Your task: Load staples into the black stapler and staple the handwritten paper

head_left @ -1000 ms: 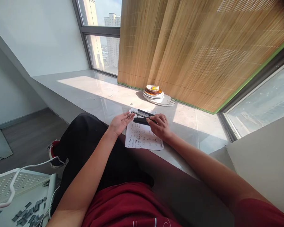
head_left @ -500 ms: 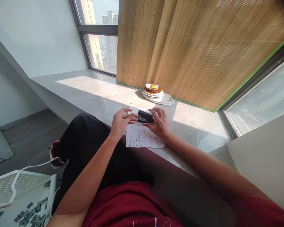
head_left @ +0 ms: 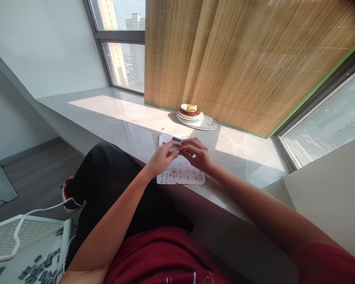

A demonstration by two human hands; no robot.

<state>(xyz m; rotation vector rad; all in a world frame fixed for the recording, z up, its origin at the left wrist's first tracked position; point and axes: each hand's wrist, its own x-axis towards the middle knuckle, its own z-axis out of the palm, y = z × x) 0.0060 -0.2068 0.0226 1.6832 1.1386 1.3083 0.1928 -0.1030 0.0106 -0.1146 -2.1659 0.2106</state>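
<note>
The black stapler [head_left: 176, 139] on the upper half of the written sheet [head_left: 183, 176] is largely concealed by the left hand [head_left: 165, 156] and the right hand [head_left: 198, 155]; only short dark sections are exposed. Whether either hand grips a smaller part at the sheet cannot be determined. Handwriting on the sheet is too small to read. Beyond the sheet, the yellow item [head_left: 191, 107] on the plate stack [head_left: 189, 119] is too small to identify; the stack covers part of the oval plate [head_left: 210, 123]. Well left of the sheet, the perforated white tray [head_left: 38, 230] and white cable [head_left: 16, 237] are cut off by the left edge.
</note>
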